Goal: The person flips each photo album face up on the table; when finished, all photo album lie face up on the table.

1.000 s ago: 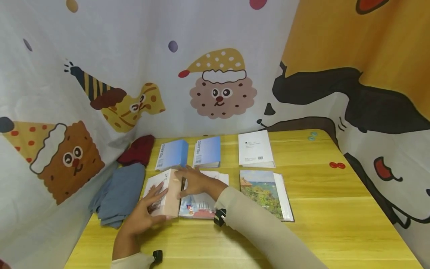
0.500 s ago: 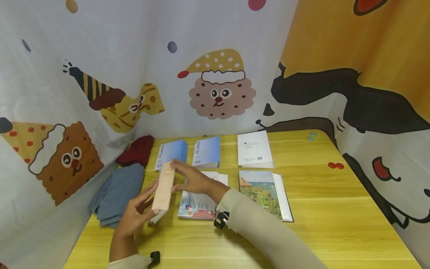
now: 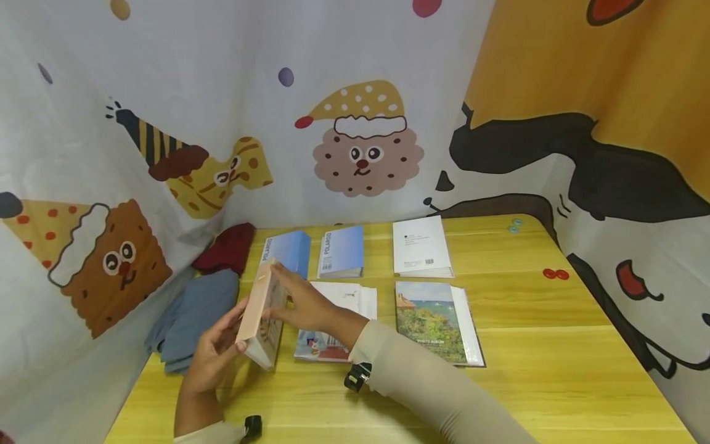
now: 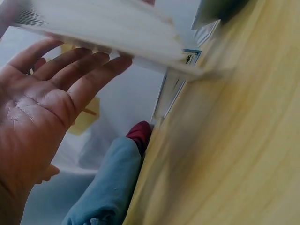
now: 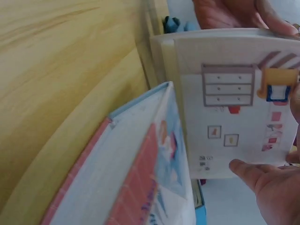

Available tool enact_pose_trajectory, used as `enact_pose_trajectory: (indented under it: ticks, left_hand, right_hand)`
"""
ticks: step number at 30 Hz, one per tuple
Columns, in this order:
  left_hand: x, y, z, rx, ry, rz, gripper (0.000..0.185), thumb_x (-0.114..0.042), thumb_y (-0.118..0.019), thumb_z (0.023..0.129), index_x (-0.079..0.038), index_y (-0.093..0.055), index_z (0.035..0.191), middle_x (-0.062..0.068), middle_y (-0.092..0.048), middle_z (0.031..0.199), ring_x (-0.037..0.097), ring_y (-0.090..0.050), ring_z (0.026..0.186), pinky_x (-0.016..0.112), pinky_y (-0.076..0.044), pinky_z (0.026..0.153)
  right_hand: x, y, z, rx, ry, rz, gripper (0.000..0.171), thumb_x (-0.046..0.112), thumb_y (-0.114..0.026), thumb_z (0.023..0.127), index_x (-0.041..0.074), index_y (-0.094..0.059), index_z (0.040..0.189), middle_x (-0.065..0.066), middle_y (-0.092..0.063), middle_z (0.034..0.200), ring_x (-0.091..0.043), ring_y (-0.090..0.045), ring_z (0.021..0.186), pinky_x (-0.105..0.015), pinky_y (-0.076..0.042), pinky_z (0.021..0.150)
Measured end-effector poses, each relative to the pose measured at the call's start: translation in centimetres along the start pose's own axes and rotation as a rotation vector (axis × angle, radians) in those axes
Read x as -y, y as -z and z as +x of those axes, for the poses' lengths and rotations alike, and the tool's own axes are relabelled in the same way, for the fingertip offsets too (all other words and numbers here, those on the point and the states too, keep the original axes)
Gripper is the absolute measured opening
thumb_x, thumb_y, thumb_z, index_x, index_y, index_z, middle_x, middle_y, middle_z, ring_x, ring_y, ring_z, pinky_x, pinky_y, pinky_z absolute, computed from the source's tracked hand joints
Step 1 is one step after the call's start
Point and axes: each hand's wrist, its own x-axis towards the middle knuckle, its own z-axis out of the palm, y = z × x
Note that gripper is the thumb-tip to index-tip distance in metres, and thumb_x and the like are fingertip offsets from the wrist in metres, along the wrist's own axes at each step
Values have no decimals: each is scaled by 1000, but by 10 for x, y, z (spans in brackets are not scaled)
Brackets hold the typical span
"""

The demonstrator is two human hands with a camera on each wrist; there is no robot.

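A thick photo album (image 3: 258,303) with a pale peach spine stands tilted above the table's left part, spine up and pages down. My left hand (image 3: 212,353) holds it from the left, thumb at the near end of the spine; in the left wrist view its fingers (image 4: 93,70) lie along the cover. From the right, my right hand (image 3: 310,306) grips the far end, fingers over the spine and thumb on the cover, whose drawn dresser and frames (image 5: 229,136) show in the right wrist view. Just right lies another illustrated album (image 3: 324,346), partly hidden by my right hand.
Behind are two blue POLAROID albums (image 3: 342,248) and a white album (image 3: 423,246). A landscape-painting album (image 3: 429,320) lies right of centre. Folded blue-grey cloth (image 3: 202,317) and dark red cloth (image 3: 228,246) sit left. Red buttons (image 3: 555,274) and pale blue buttons (image 3: 515,226) lie right.
The peach-spined album, earlier lower with its front cover facing up, has been lifted and turned; its spine now leans left and the opposite cover shows. Both hands have moved left with it.
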Motion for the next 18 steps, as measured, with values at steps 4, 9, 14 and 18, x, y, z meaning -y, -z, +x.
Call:
enact_pose_trajectory:
  ticks: [4,9,14,18]
  left_hand:
    - [-2,-1,1,35,33,-61,77,21,-51,102,18,-9,167,3,-39,177,11,-52,155,24,-54,114]
    - [-2,-2,1,-19,151,-6,92,25,-55,96,7,-8,172,-5,-54,165,13,-70,133,29,-65,95]
    - [-3,0,-1,-130,249,226,98,20,-69,94,-2,-17,175,-18,-59,156,4,-73,120,26,-66,85]
    - [-7,6,-5,-156,308,326,101,15,-74,94,-12,-21,176,-22,-57,155,0,-71,117,26,-67,81]
  right_hand:
    - [0,-7,-4,22,-44,-137,100,47,-75,103,13,-16,177,-10,-10,185,-32,-21,171,-46,-39,132]
    - [-4,-21,-11,125,-139,-284,104,57,-73,101,18,-15,177,-8,-4,186,-32,-24,170,-43,-38,133]
    - [-7,-25,-19,187,-175,-490,101,59,-74,100,18,-23,176,-9,-14,185,-26,-21,171,-60,-25,137]
    - [-9,-26,-22,212,-215,-604,99,62,-74,98,23,-28,175,-8,-22,184,-22,-22,171,-77,-11,133]
